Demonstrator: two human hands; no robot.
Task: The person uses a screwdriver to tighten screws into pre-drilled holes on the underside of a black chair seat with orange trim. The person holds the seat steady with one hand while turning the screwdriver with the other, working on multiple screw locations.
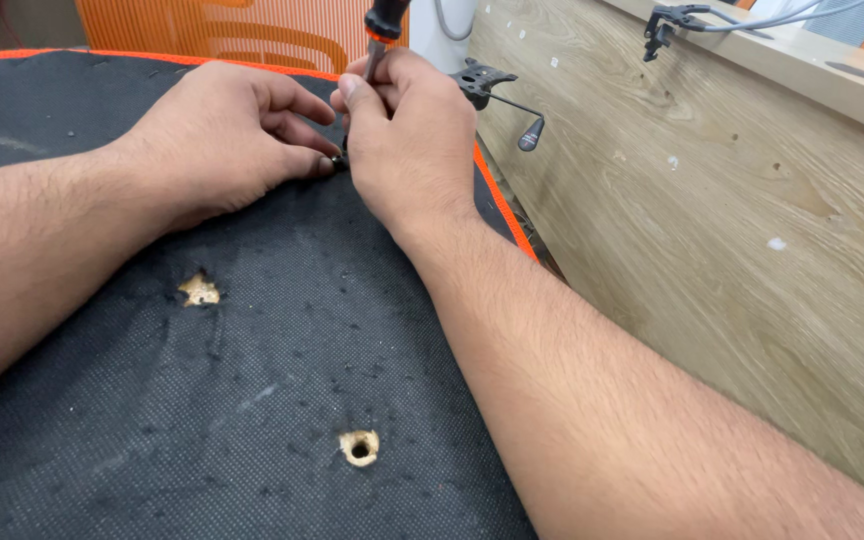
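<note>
Two hands at black seat underside [252, 380]: right hand [407, 150] clenched on upright black-orange-handled screwdriver [382, 30].

One head camera looks steeply down and forward from close above, over both forearms onto the black panel [252, 400], wood floor [732, 260] at right
</note>
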